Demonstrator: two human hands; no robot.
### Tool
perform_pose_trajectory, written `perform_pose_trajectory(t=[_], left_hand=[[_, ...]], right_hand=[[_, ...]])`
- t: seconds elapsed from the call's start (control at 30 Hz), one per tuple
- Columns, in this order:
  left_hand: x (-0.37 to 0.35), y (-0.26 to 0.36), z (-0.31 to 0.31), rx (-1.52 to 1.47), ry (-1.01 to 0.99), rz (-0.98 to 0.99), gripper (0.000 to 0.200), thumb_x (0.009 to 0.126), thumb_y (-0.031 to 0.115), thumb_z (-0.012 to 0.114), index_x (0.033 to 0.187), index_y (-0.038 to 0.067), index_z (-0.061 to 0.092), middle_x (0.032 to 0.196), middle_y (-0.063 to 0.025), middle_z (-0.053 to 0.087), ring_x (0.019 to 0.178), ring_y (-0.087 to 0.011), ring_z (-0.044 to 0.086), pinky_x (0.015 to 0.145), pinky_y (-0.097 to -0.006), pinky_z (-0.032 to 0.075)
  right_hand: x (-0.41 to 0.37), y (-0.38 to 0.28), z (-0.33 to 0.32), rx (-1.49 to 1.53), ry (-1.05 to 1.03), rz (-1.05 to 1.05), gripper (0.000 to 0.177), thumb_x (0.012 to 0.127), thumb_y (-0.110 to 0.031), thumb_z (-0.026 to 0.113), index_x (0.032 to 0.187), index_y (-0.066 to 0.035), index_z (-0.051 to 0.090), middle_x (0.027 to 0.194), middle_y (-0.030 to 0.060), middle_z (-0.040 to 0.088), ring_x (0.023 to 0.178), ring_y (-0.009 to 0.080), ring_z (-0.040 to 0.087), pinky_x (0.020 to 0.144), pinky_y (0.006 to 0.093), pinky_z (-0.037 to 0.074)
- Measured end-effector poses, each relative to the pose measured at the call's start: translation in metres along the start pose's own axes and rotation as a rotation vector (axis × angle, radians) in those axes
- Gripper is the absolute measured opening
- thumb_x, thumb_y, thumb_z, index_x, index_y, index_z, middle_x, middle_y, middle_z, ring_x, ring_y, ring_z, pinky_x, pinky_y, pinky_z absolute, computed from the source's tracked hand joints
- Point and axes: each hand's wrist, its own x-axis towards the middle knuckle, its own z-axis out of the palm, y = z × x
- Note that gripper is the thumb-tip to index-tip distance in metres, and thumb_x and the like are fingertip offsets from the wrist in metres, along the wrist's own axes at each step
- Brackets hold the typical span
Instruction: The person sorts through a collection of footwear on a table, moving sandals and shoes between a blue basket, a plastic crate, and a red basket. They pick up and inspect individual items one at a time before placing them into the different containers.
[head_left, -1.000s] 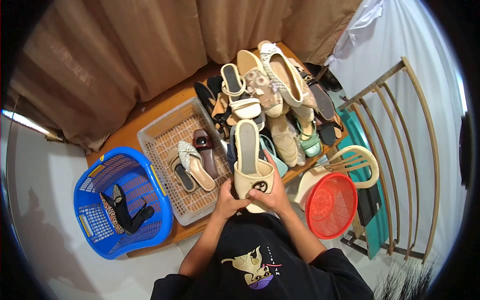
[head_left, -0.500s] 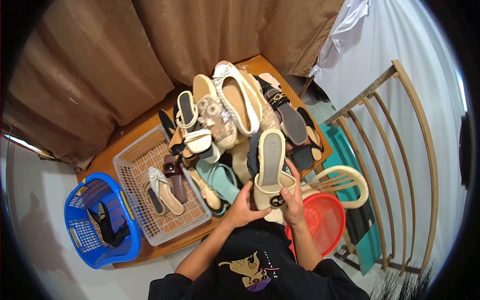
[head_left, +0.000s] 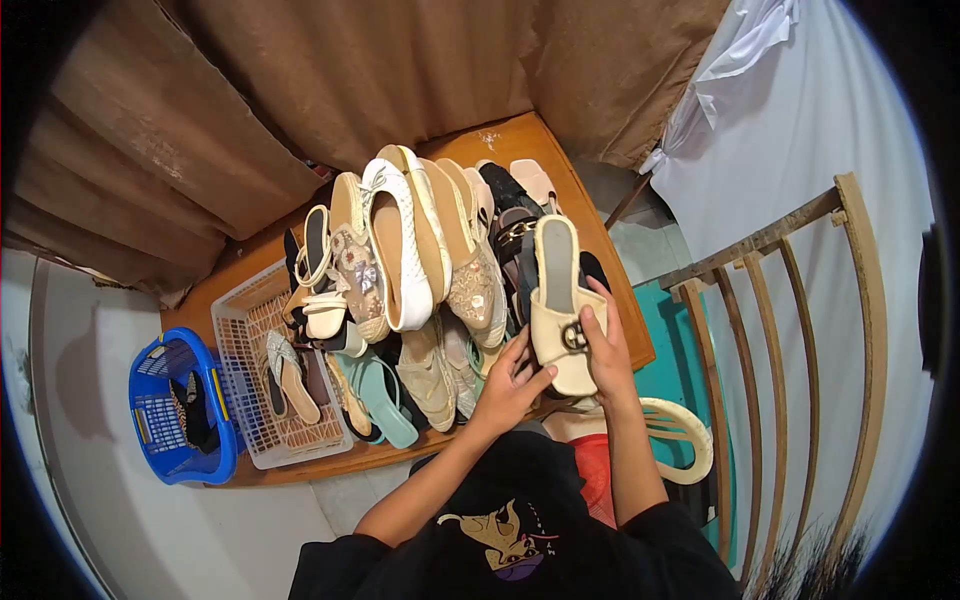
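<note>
A cream slide sandal [head_left: 562, 365] with a grey insole and a dark round buckle is held up in front of me, its toe toward my body. My right hand [head_left: 610, 355] grips its right side, the thumb on the strap by the buckle. My left hand [head_left: 508, 388] is closed at its left edge, with the fingers partly hidden behind. Beyond it lies a heap of shoes, among them a white ballet flat [head_left: 412, 285], a lace flat [head_left: 476, 295] and a mint green sandal [head_left: 385, 405].
The heap rests on a wooden table [head_left: 620, 290]. At left are a white plastic basket [head_left: 262, 455] with sandals and a blue basket [head_left: 222, 410] with dark shoes. A red basket [head_left: 592, 470], a cream chair [head_left: 700, 450] and a wooden rack [head_left: 860, 350] stand at right.
The cream sandal and both hands have moved up and right, and the sandal is turned slightly. My view has shifted, showing more of the heap and less of the red basket.
</note>
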Motion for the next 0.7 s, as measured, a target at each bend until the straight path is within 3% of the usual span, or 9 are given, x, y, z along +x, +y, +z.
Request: perform_pose_trajectory(t=[0.07, 0.23, 0.3, 0.33, 0.43, 0.47, 0.6, 0.67, 0.7], left_hand=[[0.013, 0.003, 0.009, -0.004, 0.084, 0.080, 0.067, 0.100, 0.004, 0.058, 0.156, -0.004, 0.024, 0.152, -0.0146, 0.040, 0.140, -0.0217, 0.043, 0.117, -0.0364, 0.033], [0.038, 0.014, 0.011, -0.032, 0.189, 0.062, 0.059, 0.104, 0.010, 0.053, 0.155, -0.005, 0.027, 0.147, -0.0135, 0.048, 0.134, -0.0184, 0.047, 0.113, -0.0308, 0.035], [0.042, 0.015, 0.011, -0.044, 0.262, 0.112, 0.058, 0.104, 0.009, 0.051, 0.155, -0.005, 0.027, 0.148, -0.0134, 0.047, 0.133, -0.0183, 0.048, 0.112, -0.0309, 0.036], [0.043, 0.016, 0.012, -0.079, 0.295, 0.101, 0.058, 0.102, 0.005, 0.050, 0.154, -0.005, 0.028, 0.148, -0.0131, 0.047, 0.132, -0.0181, 0.049, 0.111, -0.0311, 0.037], [0.047, -0.003, 0.002, -0.073, 0.296, 0.078, 0.060, 0.099, 0.002, 0.050, 0.155, -0.005, 0.028, 0.147, -0.0136, 0.047, 0.131, -0.0185, 0.049, 0.111, -0.0315, 0.037], [0.046, -0.010, 0.000, -0.075, 0.305, 0.076, 0.060, 0.099, 0.002, 0.050, 0.155, -0.005, 0.028, 0.147, -0.0136, 0.047, 0.131, -0.0185, 0.049, 0.111, -0.0315, 0.037], [0.041, -0.015, 0.001, -0.110, 0.337, 0.077, 0.063, 0.097, 0.000, 0.050, 0.155, -0.006, 0.027, 0.147, -0.0149, 0.047, 0.132, -0.0196, 0.047, 0.112, -0.0321, 0.036], [0.039, -0.013, 0.002, -0.105, 0.335, 0.089, 0.063, 0.097, -0.001, 0.050, 0.155, -0.006, 0.026, 0.148, -0.0154, 0.046, 0.133, -0.0200, 0.046, 0.113, -0.0323, 0.035], [0.038, -0.012, 0.001, -0.116, 0.319, 0.119, 0.064, 0.097, -0.001, 0.050, 0.155, -0.007, 0.024, 0.148, -0.0155, 0.045, 0.134, -0.0199, 0.046, 0.113, -0.0327, 0.034]], right_hand=[[0.021, -0.012, 0.003, 0.049, -0.089, 0.094, 0.059, 0.101, -0.034, 0.062, 0.148, -0.005, 0.041, 0.141, 0.0185, 0.052, 0.129, 0.0236, 0.050, 0.109, 0.0340, 0.038], [0.062, -0.017, 0.015, 0.035, -0.239, 0.122, 0.064, 0.099, -0.031, 0.064, 0.150, -0.003, 0.038, 0.138, 0.0188, 0.055, 0.128, 0.0226, 0.051, 0.108, 0.0331, 0.038], [0.072, -0.011, 0.020, -0.057, -0.292, 0.033, 0.063, 0.099, -0.032, 0.064, 0.149, -0.002, 0.039, 0.139, 0.0208, 0.054, 0.129, 0.0245, 0.051, 0.109, 0.0348, 0.038], [0.076, -0.008, 0.022, -0.276, -0.247, -0.089, 0.062, 0.099, -0.034, 0.063, 0.147, 0.000, 0.042, 0.138, 0.0243, 0.054, 0.130, 0.0312, 0.052, 0.109, 0.0377, 0.038], [0.070, -0.022, 0.028, -0.535, -0.243, -0.217, 0.061, 0.099, -0.035, 0.062, 0.145, 0.000, 0.045, 0.135, 0.0269, 0.055, 0.129, 0.0385, 0.052, 0.109, 0.0409, 0.039], [0.070, -0.015, 0.029, -0.477, -0.259, -0.176, 0.061, 0.098, -0.036, 0.062, 0.144, 0.000, 0.045, 0.134, 0.0273, 0.055, 0.126, 0.0414, 0.053, 0.107, 0.0427, 0.040], [0.064, -0.021, 0.033, -0.557, -0.229, -0.192, 0.060, 0.098, -0.036, 0.062, 0.144, -0.001, 0.047, 0.135, 0.0264, 0.056, 0.122, 0.0396, 0.055, 0.105, 0.0426, 0.041], [0.062, -0.032, 0.034, -0.917, -0.215, -0.140, 0.059, 0.098, -0.037, 0.061, 0.142, -0.001, 0.049, 0.134, 0.0252, 0.057, 0.120, 0.0380, 0.055, 0.103, 0.0430, 0.039], [0.062, -0.029, 0.034, -0.920, -0.219, -0.139, 0.059, 0.098, -0.037, 0.061, 0.142, -0.001, 0.049, 0.134, 0.0252, 0.057, 0.120, 0.0380, 0.055, 0.103, 0.0430, 0.039]])
